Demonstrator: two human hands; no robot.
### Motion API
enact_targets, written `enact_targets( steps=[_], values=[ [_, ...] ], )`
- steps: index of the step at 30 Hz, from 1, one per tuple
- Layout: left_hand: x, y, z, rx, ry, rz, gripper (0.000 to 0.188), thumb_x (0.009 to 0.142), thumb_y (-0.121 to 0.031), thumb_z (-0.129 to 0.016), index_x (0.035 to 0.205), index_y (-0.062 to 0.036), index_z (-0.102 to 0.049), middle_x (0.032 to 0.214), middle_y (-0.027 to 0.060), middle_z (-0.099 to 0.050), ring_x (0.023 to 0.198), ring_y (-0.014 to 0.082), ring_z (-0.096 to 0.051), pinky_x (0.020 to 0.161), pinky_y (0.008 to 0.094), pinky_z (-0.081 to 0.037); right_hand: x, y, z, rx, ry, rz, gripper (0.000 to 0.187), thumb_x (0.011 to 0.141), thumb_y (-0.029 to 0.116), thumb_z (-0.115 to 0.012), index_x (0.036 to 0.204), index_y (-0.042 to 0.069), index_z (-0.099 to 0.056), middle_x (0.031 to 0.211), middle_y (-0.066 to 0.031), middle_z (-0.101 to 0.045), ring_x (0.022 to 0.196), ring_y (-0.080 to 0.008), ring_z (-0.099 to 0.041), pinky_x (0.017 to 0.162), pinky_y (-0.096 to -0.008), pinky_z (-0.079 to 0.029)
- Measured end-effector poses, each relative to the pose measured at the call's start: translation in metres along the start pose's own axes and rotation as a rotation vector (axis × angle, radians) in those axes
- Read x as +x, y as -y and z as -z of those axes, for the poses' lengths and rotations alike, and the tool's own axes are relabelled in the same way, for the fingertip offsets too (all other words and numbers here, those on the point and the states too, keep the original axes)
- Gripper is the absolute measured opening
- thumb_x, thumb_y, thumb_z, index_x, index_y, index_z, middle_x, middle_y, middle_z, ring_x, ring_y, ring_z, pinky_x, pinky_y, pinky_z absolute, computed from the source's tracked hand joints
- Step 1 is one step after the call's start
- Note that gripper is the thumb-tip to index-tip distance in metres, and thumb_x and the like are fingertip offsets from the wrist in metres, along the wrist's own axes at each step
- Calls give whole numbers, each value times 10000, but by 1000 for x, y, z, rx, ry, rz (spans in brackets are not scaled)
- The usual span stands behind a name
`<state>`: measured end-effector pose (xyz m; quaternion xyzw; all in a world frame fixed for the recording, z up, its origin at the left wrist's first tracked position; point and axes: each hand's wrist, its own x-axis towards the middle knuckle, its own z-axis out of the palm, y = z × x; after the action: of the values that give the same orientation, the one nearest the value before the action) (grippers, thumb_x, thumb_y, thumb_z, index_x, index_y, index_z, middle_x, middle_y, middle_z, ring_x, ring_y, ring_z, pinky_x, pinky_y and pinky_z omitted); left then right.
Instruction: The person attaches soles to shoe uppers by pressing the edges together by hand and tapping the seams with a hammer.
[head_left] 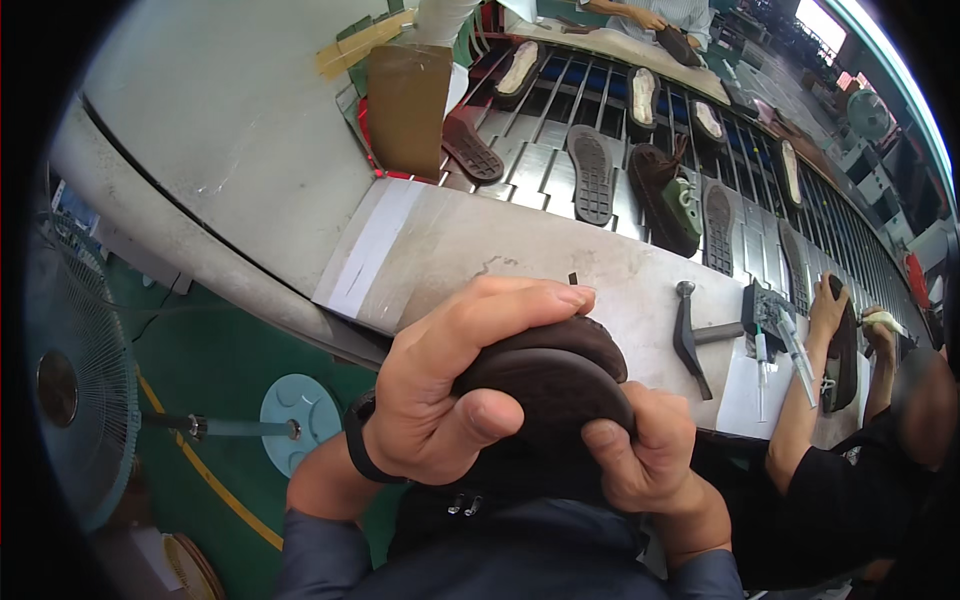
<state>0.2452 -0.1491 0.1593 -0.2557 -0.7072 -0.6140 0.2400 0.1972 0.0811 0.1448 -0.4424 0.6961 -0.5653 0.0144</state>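
Observation:
A dark brown shoe (pixel 540 390) is held up in front of my body, its sole turned toward me and the brown upper showing behind the sole's edge. My left hand (pixel 430 390) is closed round its left end, fingers over the top and thumb against the sole side. On the lower right edge, my right hand (pixel 650 450) pinches the sole with its thumb pressed on the rim. Its other fingers are mostly hidden behind. Whether the sole is fully joined to the upper cannot be told. A hammer (pixel 686 340) lies on the pale worktop (pixel 470 240) beyond my right hand.
Past the worktop, a slatted conveyor (pixel 540 185) carries soles (pixel 591 175) and shoes (pixel 660 195). A brown board (pixel 408 110) stands at its left end. Close on the right, a co-worker's arm (pixel 800 420) handles a shoe. A floor fan (pixel 70 380) stands left; another person (pixel 650 20) works opposite.

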Motion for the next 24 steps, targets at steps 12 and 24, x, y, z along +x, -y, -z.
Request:
enact_targets(
  steps=[12, 24],
  values=[
    [-1, -10, 11, 305, -22, -85, 472, 1137, -439, -547, 1282, 7, -590, 1183, 287, -724, 1083, 374, -762, 949, 471, -632, 9, 10, -7, 39, 52, -63, 147, 1019, 139, -768, 1037, 3, -717, 751, -115, -696, 594, -268, -691, 549, -351, -528],
    [-9, -19, 18, 222, -134, 54, 287, 1082, -231, -680, 1178, 39, -679, 1200, 268, -747, 1049, 281, -762, 921, 373, -612, 25, 19, -21, 127, 97, -163, 135, 1019, 143, -761, 1005, 30, -688, 685, -101, -643, 556, -267, -658, 520, -371, -501]
  ],
)
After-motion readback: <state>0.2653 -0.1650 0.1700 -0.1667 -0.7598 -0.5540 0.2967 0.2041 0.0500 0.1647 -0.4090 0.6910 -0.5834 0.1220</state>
